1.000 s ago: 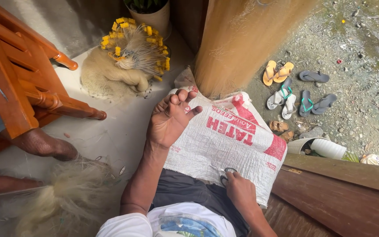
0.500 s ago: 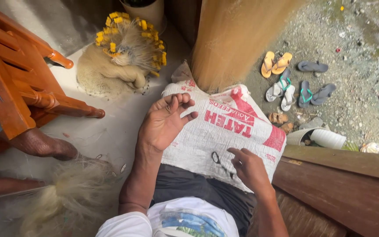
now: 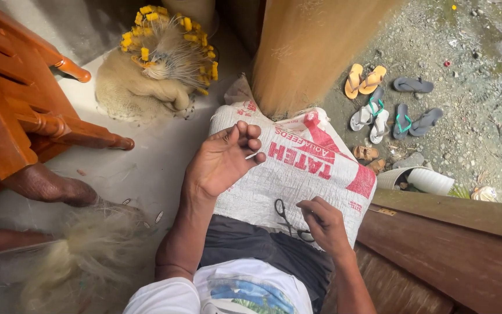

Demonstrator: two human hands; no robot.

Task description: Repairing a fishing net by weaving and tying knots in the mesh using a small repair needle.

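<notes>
I sit with a white woven sack (image 3: 297, 174) spread over my lap. My left hand (image 3: 222, 160) is raised above it, fingers curled, pinching what looks like a thin pale strand (image 3: 253, 155) at the fingertips. My right hand (image 3: 326, 224) rests low on the near part of the sack, fingers pressed together beside the small dark scissors (image 3: 289, 220), touching them. A heap of loose pale fibre (image 3: 88, 256) lies near left, and a bundle with yellow pieces (image 3: 164, 52) sits far left; much fibre seems unworked.
</notes>
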